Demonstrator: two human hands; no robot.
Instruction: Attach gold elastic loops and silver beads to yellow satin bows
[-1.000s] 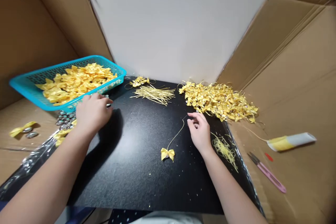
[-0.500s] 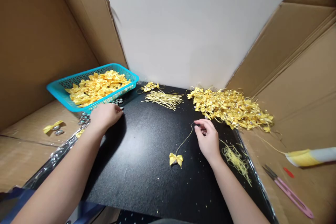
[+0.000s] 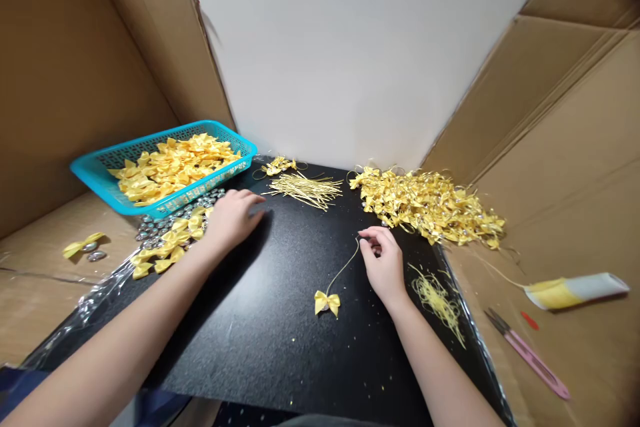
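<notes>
Between the thumb and fingers of my right hand [image 3: 384,265] is the end of a thin gold cord [image 3: 345,268]. At the cord's lower end a small yellow ribbon bow [image 3: 327,303] lies on the black tabletop, with something shiny at its middle. My left hand [image 3: 231,219] is over the table with its fingers stretched out and the thumb apart; nothing shows in it. Just left of that hand lie loose yellow bows [image 3: 175,237] and silvery beads [image 3: 155,227]. A bundle of cut gold cords [image 3: 307,190] is ahead of its fingertips.
A blue basket [image 3: 83,173] of yellow bows stands at the back left. Finished-looking bows with cords form a heap [image 3: 430,203] at the back right. Tangled thread [image 3: 437,300] lies beside my right forearm, and pink-handled snips [image 3: 535,360] are on the cardboard at right.
My left hand has moved right and away from the beads beside the basket, and its fingers have extended. My right hand still pinches the cord. The view has shifted slightly.
</notes>
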